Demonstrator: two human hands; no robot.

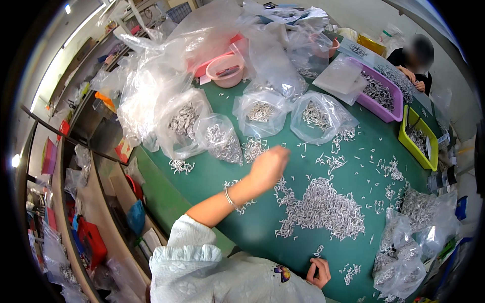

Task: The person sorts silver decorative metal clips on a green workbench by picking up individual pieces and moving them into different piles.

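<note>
My left hand [270, 166] reaches out over the green table [212, 182], its fingers bunched together and blurred. It hovers above scattered small silver metal pieces, just in front of a small heap [252, 149] of them. A large pile of the same pieces [323, 207] lies to its right. My right hand [318, 272] rests curled at the table's near edge, close to my body; what it holds is too small to make out. Beyond the left hand stand clear plastic bags [260, 113] filled with the pieces.
More filled bags sit at the lower right [404, 247] and left [184, 121]. A pink bowl [226, 70], a purple bin [391, 115] and a yellow-green bin [405, 135] stand at the back. Another person [417, 58] works at the far right. Shelves with a red box [91, 242] run along the left.
</note>
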